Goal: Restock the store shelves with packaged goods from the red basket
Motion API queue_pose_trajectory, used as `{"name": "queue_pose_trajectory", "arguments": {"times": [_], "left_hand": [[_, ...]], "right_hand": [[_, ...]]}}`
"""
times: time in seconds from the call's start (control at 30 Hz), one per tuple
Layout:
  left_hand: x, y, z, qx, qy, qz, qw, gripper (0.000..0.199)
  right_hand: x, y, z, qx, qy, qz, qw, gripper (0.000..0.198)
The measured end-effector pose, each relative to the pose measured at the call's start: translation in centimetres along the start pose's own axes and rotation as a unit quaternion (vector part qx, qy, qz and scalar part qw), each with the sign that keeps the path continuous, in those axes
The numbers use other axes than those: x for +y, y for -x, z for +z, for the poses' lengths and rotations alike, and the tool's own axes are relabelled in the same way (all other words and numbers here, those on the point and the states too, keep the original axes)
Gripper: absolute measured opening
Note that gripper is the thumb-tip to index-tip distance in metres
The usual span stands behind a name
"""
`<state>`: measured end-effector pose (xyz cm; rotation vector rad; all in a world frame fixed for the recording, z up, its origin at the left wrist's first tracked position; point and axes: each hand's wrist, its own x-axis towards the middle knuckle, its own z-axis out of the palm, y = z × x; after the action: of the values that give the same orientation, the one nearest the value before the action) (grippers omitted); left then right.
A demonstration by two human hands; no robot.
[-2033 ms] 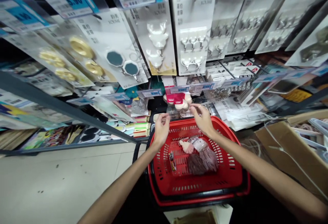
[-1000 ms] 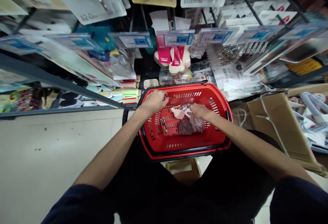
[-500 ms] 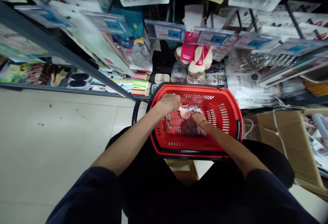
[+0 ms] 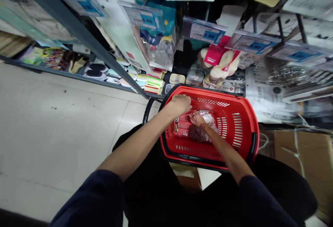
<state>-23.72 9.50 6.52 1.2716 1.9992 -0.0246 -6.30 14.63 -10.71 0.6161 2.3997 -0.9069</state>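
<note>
A red shopping basket (image 4: 208, 150) with black handles rests between my knees. My left hand (image 4: 181, 104) is curled shut over its far left part, and whatever its fingers hold is hidden. Lower inside, my right hand (image 4: 198, 119) closes on a pink ruffled item (image 4: 191, 117), partly covered by the fingers. Below that hand lies a dark brownish-purple bundle (image 4: 197, 133), its kind unclear. A white printed package (image 4: 207, 116) sits just right of the hand. A small black, white and yellow label (image 4: 176, 124) shows near the basket's left wall.
Shelves ahead carry hanging packs and price tags (image 4: 205, 33). Puffs (image 4: 225, 64) with pink bands hang behind the basket, above small boxes (image 4: 177, 78) and sponges (image 4: 154, 85). A cardboard box (image 4: 304, 154) stands on the right; tiled floor (image 4: 78, 130) spreads left.
The view has shifted, so shelves and basket sit farther right. The pale pink item, plainly visible before, is now mostly covered by my right hand. My left hand stays curled above the basket.
</note>
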Motion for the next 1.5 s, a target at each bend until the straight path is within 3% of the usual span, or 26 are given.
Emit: {"name": "queue_pose_trajectory", "arguments": {"times": [0.1,0.23,0.3,0.37,0.43,0.57,0.73,0.83,0.93,1.0,1.1,1.2,1.33,1.43,1.5], "left_hand": [[0.3,-0.1,0.2,0.005,-0.005,0.024,1.000,0.030],[1.7,0.0,0.8,-0.029,-0.027,0.131,0.991,0.037],[2.8,0.0,1.4,-0.062,0.022,0.217,0.974,0.032],[4.0,0.1,1.9,-0.080,0.102,0.291,0.948,0.022],[4.9,0.3,2.2,-0.074,0.201,0.323,0.922,0.022],[6.1,0.9,2.0,-0.025,0.374,0.276,0.885,0.030],[7.2,0.6,3.2,-0.051,0.483,0.182,0.855,0.029],[7.8,-0.3,4.2,0.024,0.510,0.163,0.844,0.030],[8.4,-1.1,4.5,0.166,0.510,0.163,0.828,0.032],[8.9,-1.3,4.3,0.194,0.500,0.184,0.824,0.034],[10.0,-0.7,4.2,0.117,0.469,0.225,0.846,0.049],[10.7,0.0,4.5,0.053,0.422,0.274,0.863,0.041],[10.6,0.3,5.2,0.062,0.433,0.283,0.854,0.037],[9.9,-0.1,5.0,0.030,0.434,0.278,0.856,0.044],[9.3,-0.3,4.5,0.016,0.410,0.288,0.865,0.036]], "right_hand": [[0.9,3.0,-1.5,0.054,-0.114,-0.016,0.992,0.024],[0.4,8.7,-4.3,0.119,-0.247,-0.047,0.960,0.026],[-0.7,11.5,-6.0,0.175,-0.358,-0.064,0.915,0.030],[-2.1,13.6,-7.6,0.244,-0.464,-0.085,0.847,0.032],[-3.1,14.7,-9.4,0.298,-0.508,-0.111,0.800,0.034],[-2.7,15.1,-12.7,0.370,-0.552,-0.132,0.736,0.040],[-0.5,14.7,-14.4,0.422,-0.588,-0.082,0.686,0.035],[0.1,15.0,-14.7,0.441,-0.573,-0.078,0.686,0.031],[0.1,16.1,-14.8,0.445,-0.513,-0.095,0.727,0.030],[0.0,16.9,-14.7,0.449,-0.468,-0.102,0.754,0.030],[0.1,17.9,-14.4,0.463,-0.418,-0.097,0.776,0.027],[0.5,18.1,-14.0,0.464,-0.398,-0.088,0.786,0.022],[0.8,17.7,-13.3,0.456,-0.412,-0.096,0.783,0.019],[0.7,17.5,-13.2,0.465,-0.405,-0.089,0.782,0.018],[0.6,17.4,-13.3,0.472,-0.390,-0.089,0.785,0.018]]}}
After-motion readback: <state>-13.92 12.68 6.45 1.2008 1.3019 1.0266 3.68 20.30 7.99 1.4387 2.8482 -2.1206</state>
